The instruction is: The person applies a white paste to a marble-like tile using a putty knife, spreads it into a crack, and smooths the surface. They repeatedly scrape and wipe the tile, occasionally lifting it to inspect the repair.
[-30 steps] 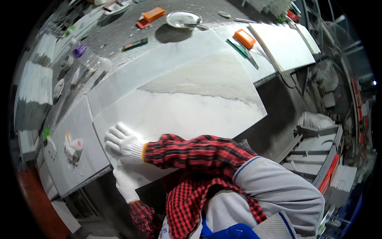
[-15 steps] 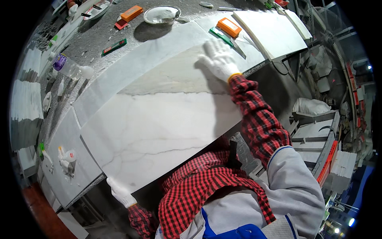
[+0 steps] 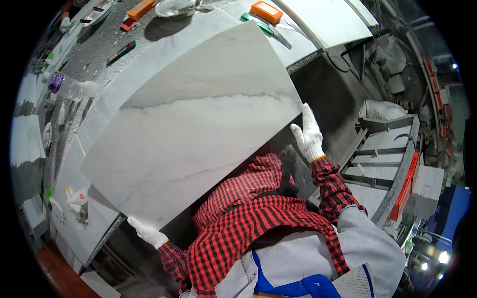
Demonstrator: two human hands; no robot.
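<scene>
A large white marble slab [image 3: 198, 134] with grey veins and a curved far edge lies before me. It is tilted over the worktop, its near side jutting past the table edge. At its near left corner my left hand [image 3: 146, 233], in a white knit glove, grips the edge; the thumb is hidden. My right hand [image 3: 309, 134], gloved likewise, is at the slab's right corner with fingers stretched out and thumb apart. Its fingertips meet or nearly meet the edge. Beyond the slab's far right corner lie green-handled scissors [image 3: 273, 33] and an orange box [image 3: 266, 12].
Paler stone strips [image 3: 149, 64] border the slab on the dusty worktop [image 3: 99, 44]. A metal bowl [image 3: 175, 7], green cutter [image 3: 120, 53] and plastic bottle [image 3: 69, 87] stand beyond. Small white bottles [image 3: 77, 197] sit at left. A metal rack [image 3: 380, 169] is at right.
My right hand has come back from the slab's far right part to its near right corner. The slab has turned and shifted, its far right corner now nearer the scissors. My left hand stays at its corner.
</scene>
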